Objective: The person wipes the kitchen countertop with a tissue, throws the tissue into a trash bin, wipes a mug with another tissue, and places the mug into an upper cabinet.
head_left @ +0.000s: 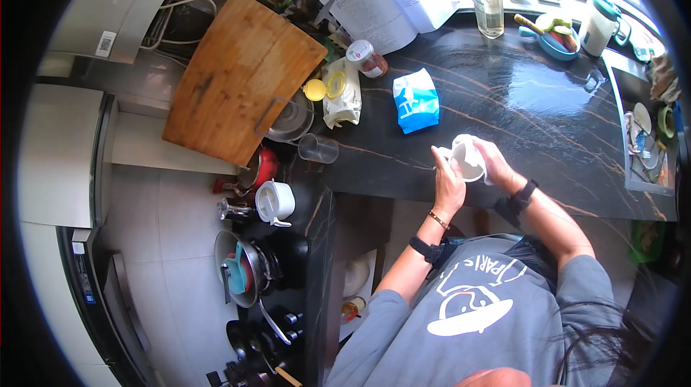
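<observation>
Over the front edge of the dark counter, my left hand (451, 184) is wrapped round the outside of a white cup (471, 169), whose mouth is tilted towards me. My right hand (495, 162) is closed on a thin white tissue or cloth (465, 145); part of it lies over the cup's rim and inside it. Some right fingertips are hidden behind the white material. A little beyond the cup stands a blue and white soft packet (417, 104), touched by neither hand.
Left of the packet are a jar (367, 59), a wipes pack with a yellow lid (342, 96), a clear tumbler (318, 149) and a wooden cutting board (241, 74). Far right stand a bottle (489, 9), a blue bowl (558, 46) and a sink (651, 187). A pan (248, 283) sits lower left.
</observation>
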Demonstrator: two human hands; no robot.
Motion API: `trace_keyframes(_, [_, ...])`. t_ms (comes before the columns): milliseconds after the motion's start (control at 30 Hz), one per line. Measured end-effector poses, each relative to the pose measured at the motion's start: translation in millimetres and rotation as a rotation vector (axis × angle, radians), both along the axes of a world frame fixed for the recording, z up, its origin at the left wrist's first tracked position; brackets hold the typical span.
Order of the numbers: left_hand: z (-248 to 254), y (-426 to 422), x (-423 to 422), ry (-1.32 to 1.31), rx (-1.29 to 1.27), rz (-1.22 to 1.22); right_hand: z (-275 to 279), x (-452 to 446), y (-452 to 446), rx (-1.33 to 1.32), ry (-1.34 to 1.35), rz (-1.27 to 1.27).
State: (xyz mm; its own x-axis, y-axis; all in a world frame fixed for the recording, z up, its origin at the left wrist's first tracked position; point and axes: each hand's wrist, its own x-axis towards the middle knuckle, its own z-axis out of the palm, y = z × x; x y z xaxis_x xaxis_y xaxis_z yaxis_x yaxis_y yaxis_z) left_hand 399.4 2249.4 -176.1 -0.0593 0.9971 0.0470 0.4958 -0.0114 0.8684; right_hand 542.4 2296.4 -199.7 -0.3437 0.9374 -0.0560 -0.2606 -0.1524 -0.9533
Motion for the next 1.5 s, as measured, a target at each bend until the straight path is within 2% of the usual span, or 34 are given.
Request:
trace_keyframes(33, [-2, 1, 0, 0.010, 0.007, 0.004, 6, 5, 11, 0.064, -0.059, 0.133])
trace_keyframes(100, [-6, 2, -1, 0.022, 0.016, 0.003, 0, 11, 27, 0.646, -0.429, 0.147])
trace_keyframes(167, [-11, 2, -2, 0.042, 0.052, 0.003, -18, 10, 42, 0.682, -0.422, 0.170])
trace_keyframes(233, [-4, 1, 2, 0.015, 0.034, 0.030, -20, 4, 45, 0.646, -0.498, 0.138])
trace_keyframes(267, [-2, 0, 4, -0.015, 0.016, 0.057, -41, -1, 46, 0.265, -0.201, 0.155])
trace_keyframes(300, [-3, 0, 6, -0.016, 0.013, 0.057, -29, 2, 32, 0.424, -0.335, 0.105])
trace_keyframes(367, [-6, 3, 14, 0.008, 0.045, 0.141, -49, 3, 6, 0.359, -0.274, -0.030])
trace_keyframes(400, [-7, 2, 15, 0.001, 0.042, 0.139, -20, -5, -15, 0.122, 0.203, -0.111])
trace_keyframes(433, [-7, 3, 15, -0.012, 0.038, 0.145, -18, -4, -25, 0.100, 0.094, -0.151])
trace_keyframes(500, [-10, 3, 14, -0.023, 0.034, 0.151, -27, 3, -40, 0.332, 0.060, -0.186])
trace_keyframes(533, [-13, 2, 13, -0.016, 0.051, 0.151, -28, 8, -46, 0.330, 0.058, -0.184])
trace_keyframes(600, [-14, 2, 13, -0.013, 0.074, 0.148, -22, 19, -54, -0.183, -0.045, -0.121])
trace_keyframes(633, [-12, 2, 14, -0.048, 0.079, 0.154, -12, 19, -58, -0.180, -0.048, -0.127])
trace_keyframes(700, [-9, 4, 13, -0.090, 0.084, 0.158, 7, 9, -64, -0.090, 0.063, -0.291])
trace_keyframes(767, [-9, 7, 6, -0.050, 0.061, 0.065, 21, 3, -60, -0.044, 0.041, -0.341])
trace_keyframes(833, [-5, 9, 1, -0.023, 0.080, 0.039, 37, 2, -52, 0.068, -0.128, -0.337])
trace_keyframes(867, [-3, 10, -1, -0.022, 0.072, -0.059, 35, 2, -46, 0.124, -0.239, -0.310])
trace_keyframes(900, [1, 11, -2, -0.023, 0.064, -0.159, 38, 1, -38, 0.123, -0.237, -0.309])
trace_keyframes(933, [-7, 13, -2, -0.026, 0.177, -0.137, 44, 1, -28, 0.304, -0.344, -0.237])
trace_keyframes(967, [-14, 15, -4, -0.028, 0.177, -0.137, 47, 1, -19, 0.484, -0.450, -0.162])
trace_keyframes(1033, [-7, 20, -9, -0.004, 0.041, -0.164, 43, 7, 1, 0.145, -0.204, 0.096])
trace_keyframes(1100, [0, 19, -7, -0.007, 0.001, -0.110, 49, 16, 5, -0.062, -0.217, 0.175])
trace_keyframes(1167, [0, 16, 0, 0.034, -0.083, 0.018, 34, 12, 7, -0.109, -0.125, 0.126])
trace_keyframes(1233, [-5, 17, 2, 0.018, -0.005, 0.040, 31, 10, 10, -0.297, -0.147, -0.057])
trace_keyframes(1267, [-8, 16, 1, 0.092, 0.061, 0.016, 27, 11, 15, -0.314, -0.063, -0.053])
trace_keyframes(1300, [-6, 15, 0, 0.168, 0.128, -0.007, 41, 11, 19, -0.377, -0.127, -0.022])
trace_keyframes(1367, [-1, 18, 2, 0.176, 0.212, 0.052, 49, 4, 33, -0.303, -0.266, 0.088])
trace_keyframes(1433, [4, 17, 1, 0.072, 0.139, 0.003, 63, -3, 45, -0.181, -0.279, 0.275])
trace_keyframes(1500, [6, 15, -1, 0.098, 0.058, 0.006, 74, -5, 50, -0.022, -0.458, 0.473])
